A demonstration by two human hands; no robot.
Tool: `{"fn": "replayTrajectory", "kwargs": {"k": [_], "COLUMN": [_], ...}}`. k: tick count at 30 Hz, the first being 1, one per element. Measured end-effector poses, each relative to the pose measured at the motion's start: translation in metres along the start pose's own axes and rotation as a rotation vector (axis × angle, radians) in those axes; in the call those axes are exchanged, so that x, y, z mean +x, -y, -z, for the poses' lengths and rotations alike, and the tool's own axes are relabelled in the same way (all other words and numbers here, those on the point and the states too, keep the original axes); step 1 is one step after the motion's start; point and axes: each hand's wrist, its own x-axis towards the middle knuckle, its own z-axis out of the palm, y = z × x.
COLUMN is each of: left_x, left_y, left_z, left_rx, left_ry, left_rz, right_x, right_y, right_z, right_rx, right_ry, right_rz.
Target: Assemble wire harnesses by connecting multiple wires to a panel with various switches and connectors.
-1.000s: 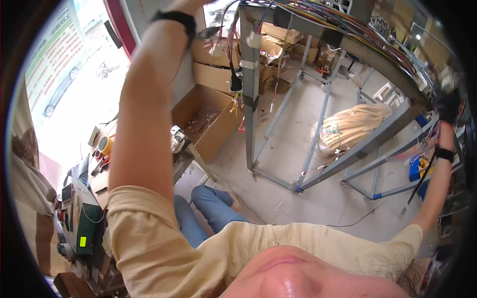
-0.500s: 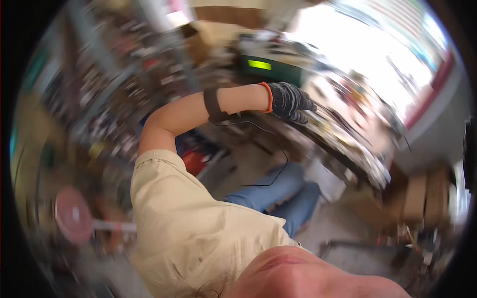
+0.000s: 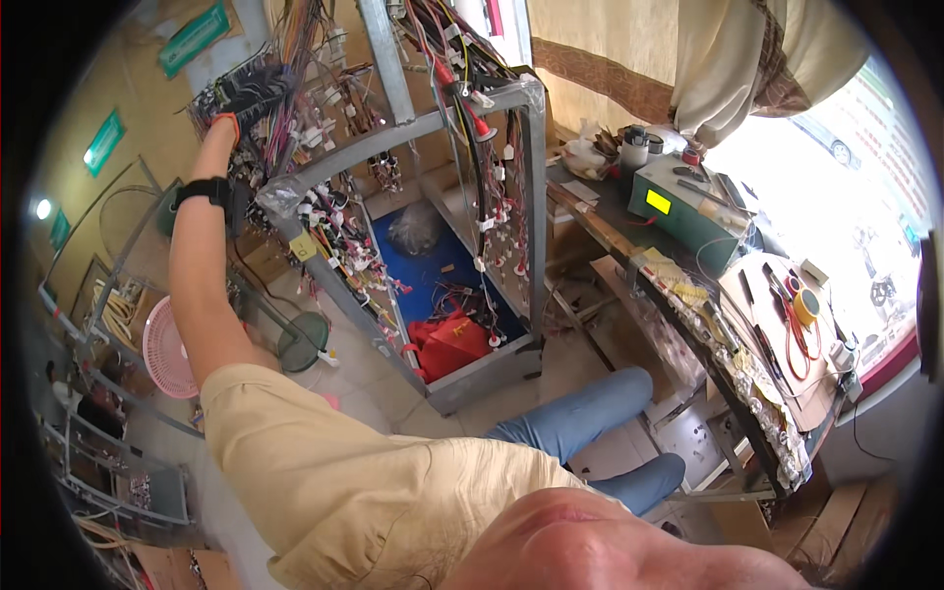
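Observation:
My left hand (image 3: 256, 96) wears a dark grey knit glove with an orange cuff and reaches to the upper left. It lies against a hanging bundle of thin coloured wires (image 3: 287, 138) at the side of a grey metal rack (image 3: 344, 157). The gloved fingers look stretched out over the wires; their tips are partly lost among dark strands, and no firm grip shows. A black band (image 3: 204, 194) circles my left wrist. My right hand is out of view.
More wire harnesses with white connectors (image 3: 344, 241) hang from the rack. Its blue base tray (image 3: 393, 258) holds a red bag (image 3: 450, 344). A pink basket (image 3: 169, 346) stands at left. To the right, a workbench (image 3: 733, 379) carries a green box with a lit yellow display (image 3: 688, 211) and hand tools.
My left hand has swung from the workbench to the hanging wires at upper left. The view has turned left with it, and the earlier blur is gone.

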Motion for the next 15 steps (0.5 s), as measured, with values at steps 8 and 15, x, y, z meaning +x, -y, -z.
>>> {"fn": "replayTrajectory", "kwargs": {"k": [8,15], "left_x": [0.077,-0.068], "left_y": [-0.046,-0.261], "left_z": [0.092,-0.003], "left_rx": [0.248,-0.045], "left_ry": [-0.439,-0.312], "left_rz": [-0.207,-0.907], "right_x": [0.021,-0.002], "right_y": [-0.112,0.061], "right_z": [-0.056,0.091], "right_rx": [-0.237,1.014], "right_ry": [0.041,-0.421], "right_rz": [0.018,0.099]}}
